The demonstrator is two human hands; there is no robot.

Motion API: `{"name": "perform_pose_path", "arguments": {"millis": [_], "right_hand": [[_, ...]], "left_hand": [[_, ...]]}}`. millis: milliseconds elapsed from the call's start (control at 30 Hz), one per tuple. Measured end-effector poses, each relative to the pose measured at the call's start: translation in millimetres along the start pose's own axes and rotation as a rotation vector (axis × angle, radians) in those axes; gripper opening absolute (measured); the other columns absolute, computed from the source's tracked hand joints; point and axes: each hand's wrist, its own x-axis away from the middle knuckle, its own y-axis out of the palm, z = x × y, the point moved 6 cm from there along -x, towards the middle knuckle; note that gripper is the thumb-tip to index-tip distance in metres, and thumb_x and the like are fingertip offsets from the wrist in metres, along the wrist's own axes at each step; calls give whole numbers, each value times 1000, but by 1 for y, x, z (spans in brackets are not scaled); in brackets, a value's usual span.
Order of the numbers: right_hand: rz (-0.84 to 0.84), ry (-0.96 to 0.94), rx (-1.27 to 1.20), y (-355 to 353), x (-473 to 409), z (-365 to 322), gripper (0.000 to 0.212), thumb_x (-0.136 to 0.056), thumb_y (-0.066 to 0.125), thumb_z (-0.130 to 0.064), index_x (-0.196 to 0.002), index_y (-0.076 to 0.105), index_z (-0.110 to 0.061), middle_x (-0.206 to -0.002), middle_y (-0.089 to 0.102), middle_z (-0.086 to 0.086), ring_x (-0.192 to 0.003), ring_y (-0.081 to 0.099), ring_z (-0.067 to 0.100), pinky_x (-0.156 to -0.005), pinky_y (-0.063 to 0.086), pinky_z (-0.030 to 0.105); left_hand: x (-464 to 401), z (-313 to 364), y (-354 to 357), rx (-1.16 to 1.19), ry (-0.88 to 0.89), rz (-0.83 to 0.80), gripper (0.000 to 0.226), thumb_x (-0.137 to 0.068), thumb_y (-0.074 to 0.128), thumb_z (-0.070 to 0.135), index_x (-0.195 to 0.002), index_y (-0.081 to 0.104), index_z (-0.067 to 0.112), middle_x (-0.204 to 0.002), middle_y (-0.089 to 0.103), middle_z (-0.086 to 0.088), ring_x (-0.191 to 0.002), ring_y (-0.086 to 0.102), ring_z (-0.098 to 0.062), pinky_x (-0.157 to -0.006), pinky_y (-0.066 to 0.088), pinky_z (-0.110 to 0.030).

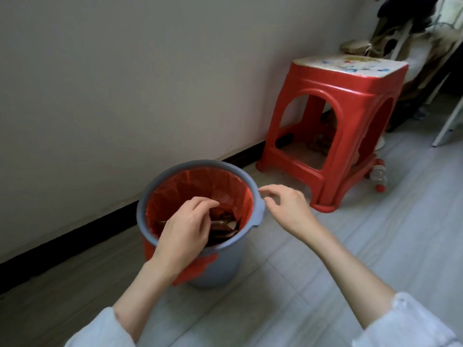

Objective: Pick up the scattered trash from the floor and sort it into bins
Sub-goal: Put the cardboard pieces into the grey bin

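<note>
Wall [125, 83]: big and pale, with a dark strip along the bottom.
Floor [325, 259]: light tiles.
Stool [333, 101]: red plastic, by the wall, to the right of the bin.
Bin [225, 266]: grey and round, on the floor near the wall.
Bag [200, 182]: red, lines the inside of the bin and folds over its rim.
Left hand [185, 230]: over the bin's mouth, fingers bent down into it. I cannot tell if it holds anything.
Right hand [288, 205]: just beside the bin's right rim, fingers loose and spread, holding nothing.
Trash [224, 227]: brown bits lying at the bottom of the bin, under the left hand.
Bottle [380, 175]: clear with red ends, on the floor behind the stool.
</note>
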Motion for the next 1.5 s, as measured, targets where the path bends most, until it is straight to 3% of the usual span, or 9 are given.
{"name": "perform_pose_path", "arguments": {"millis": [267,500,667,767,833,933,1033,1300,1500], "right_hand": [[-62,371,-92,-89,139,136,23,-90,56,-15,-109,68,-13,-110,68,-2,-99,61,9,-92,40,16],[166,944,-134,-119,377,288,17,-89,59,-11,-101,71,-10,-103,71,6,-98,64,19,-91,43,25],[105,1191,-22,-106,489,316,27,-89,57,-15,-115,63,-11,-121,63,7,-115,55,23,-100,37,30],[-33,1258,126,-103,518,324,53,-85,63,-30,-134,47,-18,-138,47,2,-129,39,22,-105,28,28],[-120,1330,102,-95,529,330,58,-82,65,-36,-135,46,-21,-136,50,1,-125,45,22,-103,36,31],[-140,1373,67,-92,528,331,29,-84,60,-31,-113,63,-28,-108,69,1,-99,62,23,-84,51,33],[-176,1295,223,-98,509,335,21,-91,52,-27,-108,64,-27,-105,68,4,-100,61,28,-76,48,31],[-131,1187,366,-75,498,354,44,-87,49,-10,-130,41,-13,-127,47,6,-116,46,26,-92,42,37],[-76,1124,486,-54,504,354,45,-62,70,-4,-106,58,-5,-110,60,14,-99,59,34,-79,49,46]], "left_hand": [[7,182,101,44,487,-325,39,-83,32,12,-106,63,14,-99,66,-3,-85,63,-25,-60,50,-30],[103,294,244,58,735,-837,39,-93,36,10,-127,52,22,-128,53,2,-116,48,-20,-87,43,-30],[213,363,272,297,796,-887,36,-63,60,12,-99,63,15,-96,64,-4,-88,59,-23,-68,52,-26],[276,391,278,313,1038,-889,38,-71,57,17,-109,57,19,-112,60,-2,-108,52,-21,-84,45,-32],[294,398,290,244,1118,-896,40,-71,65,19,-111,61,21,-117,61,-1,-116,54,-23,-94,48,-38],[294,405,307,180,1104,-920,42,-67,72,22,-109,65,22,-114,65,0,-114,58,-24,-94,47,-45],[266,414,329,183,1003,-880,33,-75,49,21,-103,66,20,-107,66,-2,-109,59,-25,-93,48,-41],[212,400,410,56,155,-1220,47,-91,52,27,-131,38,10,-131,41,-12,-122,38,-30,-97,38,-41],[205,373,426,-180,275,-1201,45,-83,61,33,-121,49,13,-123,49,-8,-117,41,-26,-95,33,-37]]}}
